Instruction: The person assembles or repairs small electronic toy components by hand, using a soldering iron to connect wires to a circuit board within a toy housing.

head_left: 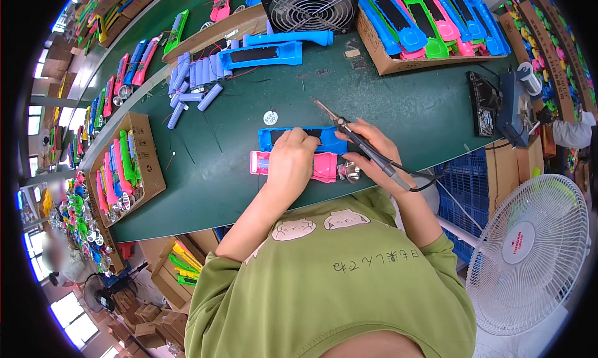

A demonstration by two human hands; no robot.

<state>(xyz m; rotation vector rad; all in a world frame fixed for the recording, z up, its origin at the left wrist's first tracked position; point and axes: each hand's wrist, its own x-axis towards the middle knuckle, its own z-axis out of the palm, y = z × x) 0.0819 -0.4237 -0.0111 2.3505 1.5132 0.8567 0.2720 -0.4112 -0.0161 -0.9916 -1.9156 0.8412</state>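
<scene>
At a green desk (218, 171), with a black fan (309, 9) and an open carton (405, 66) at its far side, bends left hand (291, 162) over a pink flashlight body (324, 168) by the near edge and a blue casing (330, 143) just beyond; cannot tell the left fingers' grip. Holds a soldering iron (359, 139) in right hand (385, 151), with fingers closed around it.

The long blue plastic case (336, 141) and long pink plastic case (324, 167) look smooth and shiny. The round silver lamp cup (352, 171) looks like shiny metal. The thin dark soldering iron (361, 142) has a metal rod and a plastic-looking handle. The wide dark green table top (398, 102) looks smooth but scuffed. The brown cardboard box (147, 155) is matt. The olive-green shirt (349, 289) is matt cloth.
</scene>
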